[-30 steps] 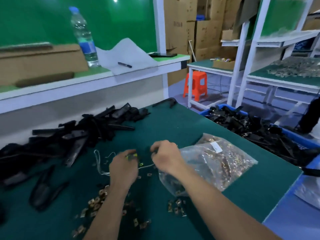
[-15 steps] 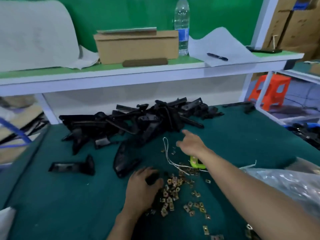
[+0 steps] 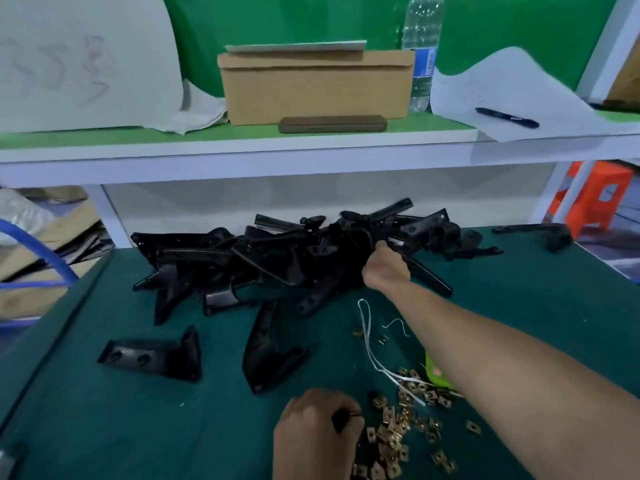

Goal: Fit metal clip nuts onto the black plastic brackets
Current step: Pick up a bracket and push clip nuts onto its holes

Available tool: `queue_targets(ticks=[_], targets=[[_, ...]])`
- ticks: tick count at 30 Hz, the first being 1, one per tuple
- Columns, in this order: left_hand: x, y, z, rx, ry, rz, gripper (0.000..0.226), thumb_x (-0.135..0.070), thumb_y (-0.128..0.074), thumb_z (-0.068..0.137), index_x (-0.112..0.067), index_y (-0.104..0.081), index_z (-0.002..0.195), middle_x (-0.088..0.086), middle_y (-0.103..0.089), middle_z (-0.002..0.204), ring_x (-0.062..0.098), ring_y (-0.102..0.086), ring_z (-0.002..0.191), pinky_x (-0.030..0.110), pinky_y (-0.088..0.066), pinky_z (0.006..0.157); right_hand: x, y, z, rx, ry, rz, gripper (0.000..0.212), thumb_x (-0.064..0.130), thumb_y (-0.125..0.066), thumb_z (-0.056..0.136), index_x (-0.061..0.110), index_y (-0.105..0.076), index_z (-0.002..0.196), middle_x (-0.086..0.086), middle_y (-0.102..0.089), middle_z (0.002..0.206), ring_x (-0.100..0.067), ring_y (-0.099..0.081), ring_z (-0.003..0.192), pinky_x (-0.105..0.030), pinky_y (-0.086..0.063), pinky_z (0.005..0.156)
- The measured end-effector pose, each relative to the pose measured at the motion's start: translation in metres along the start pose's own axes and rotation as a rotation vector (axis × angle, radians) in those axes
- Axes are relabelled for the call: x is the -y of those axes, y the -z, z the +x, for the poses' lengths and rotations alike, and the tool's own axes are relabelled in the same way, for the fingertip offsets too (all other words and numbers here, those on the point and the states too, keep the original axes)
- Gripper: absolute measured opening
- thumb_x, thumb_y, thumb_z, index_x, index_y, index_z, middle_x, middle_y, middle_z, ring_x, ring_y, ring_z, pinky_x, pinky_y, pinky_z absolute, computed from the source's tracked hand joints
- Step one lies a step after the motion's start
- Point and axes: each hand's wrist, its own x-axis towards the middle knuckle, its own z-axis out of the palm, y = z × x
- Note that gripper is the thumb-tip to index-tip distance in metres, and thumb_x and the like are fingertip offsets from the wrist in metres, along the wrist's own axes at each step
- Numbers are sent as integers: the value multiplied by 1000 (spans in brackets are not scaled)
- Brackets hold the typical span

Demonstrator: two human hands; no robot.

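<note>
Near the front of the desk (image 3: 138,427), the left hand (image 3: 317,431) curls beside the gold clips (image 3: 394,434); I cannot tell what it holds. Farther back, the right hand (image 3: 386,268) grips one bracket (image 3: 429,276) in the tangled black pile (image 3: 259,258). Pulling hard could drag others down onto the clips.

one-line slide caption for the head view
Right hand grips among the black brackets while the left hand curls beside scattered clip nuts.
</note>
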Motion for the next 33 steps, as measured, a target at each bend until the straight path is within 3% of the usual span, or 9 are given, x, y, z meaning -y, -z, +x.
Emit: queue_targets(ticks=[3, 6, 9, 11, 14, 17, 21, 30, 33], targets=[[-4, 3, -1, -89, 68, -9, 10, -54, -66, 84, -47, -62, 90, -24, -62, 83, -2, -56, 86, 7, -41, 73, -6, 8, -5, -76, -56, 34, 37, 12, -53, 88, 17, -56, 124, -9, -65, 117, -31, -63, 100, -34, -48, 75], [-5, 8, 1, -137, 119, -227, 16, -31, -78, 82, -40, -68, 73, -29, -68, 74, -12, -62, 82, 1, -42, 68, -21, 26, -30, -155, -56, 214, 32, 12, -49, 86, 22, -61, 114, -6, -69, 105, -28, -62, 86, -33, -47, 70], [-4, 13, 1, -140, 127, -309, 26, -18, -80, 82, -41, -74, 70, -40, -65, 73, -21, -60, 82, -6, -37, 69, -43, 45, -84, -179, 97, 469, 8, 18, -59, 79, 26, -59, 77, 10, -63, 64, -13, -60, 59, -24, -44, 48], [-4, 15, 0, -120, 118, -339, 27, -19, -80, 83, -43, -74, 71, -42, -65, 74, -24, -59, 82, -6, -37, 70, -56, 51, -128, -173, 213, 517, 20, 20, -63, 73, 25, -48, 62, 13, -49, 49, -5, -41, 46, -20, -33, 43], [-4, 13, -6, -106, 77, -352, 24, -16, -78, 86, -39, -75, 77, -43, -65, 79, -25, -58, 83, -5, -38, 69, -78, 42, -180, -194, 298, 438, 31, 6, -61, 74, 23, -36, 68, 10, -39, 55, -7, -28, 53, -25, -27, 49], [-8, 12, -8, -79, 68, -431, 27, -9, -75, 87, -35, -74, 80, -33, -71, 79, -15, -64, 77, 3, -47, 67, -99, 27, -212, -237, 336, 350, 42, -8, -58, 76, 30, -44, 82, 16, -49, 68, 1, -46, 58, -15, -35, 48], [-12, 5, -16, -123, -52, -359, 54, 4, -71, 79, -50, -65, 76, -39, -68, 78, -16, -64, 78, 1, -45, 69, -124, 17, -227, -302, 388, 51, 51, -2, -71, 72, 30, -58, 110, 9, -61, 105, -15, -57, 98, -34, -45, 88], [-12, -3, -21, -178, -96, -378, 31, -17, -72, 89, -46, -72, 78, -34, -71, 78, -15, -66, 79, 5, -46, 65, -130, 19, -232, -287, 413, -111, 31, 21, -63, 82, 28, -53, 111, 11, -41, 101, -14, -35, 101, -29, -26, 92], [-9, -5, -18, -155, -65, -364, 28, -17, -71, 90, -41, -74, 75, -27, -72, 73, -8, -67, 72, 7, -45, 58, -129, 28, -235, -296, 496, 94, 13, 28, -68, 76, 26, -56, 81, 10, -46, 84, -16, -40, 87, -33, -33, 85]])
